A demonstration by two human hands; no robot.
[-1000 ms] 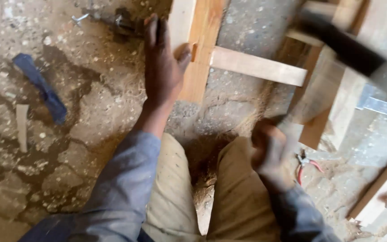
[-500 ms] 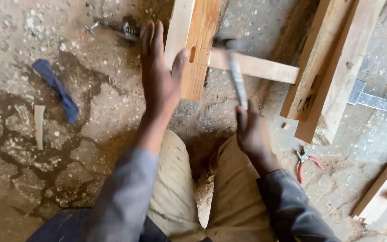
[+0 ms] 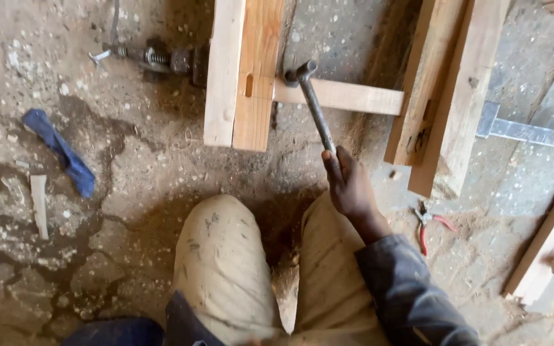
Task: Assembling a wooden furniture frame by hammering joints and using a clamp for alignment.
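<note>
The right hand was clenched around the hammer handle; the hammer head touched the crosspiece beside the upright board.

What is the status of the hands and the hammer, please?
Right hand shut on hammer, head at the rail beside the post. Left hand out of view. Pliers lie on the floor, apart.

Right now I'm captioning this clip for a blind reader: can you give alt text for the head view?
A person's right hand grips a metal hammer, its head at the joint where a thin wooden rail enters upright timber boards on a cracked concrete floor. Red-handled pliers and a blue rag lie nearby; the left hand is out of view.
</note>
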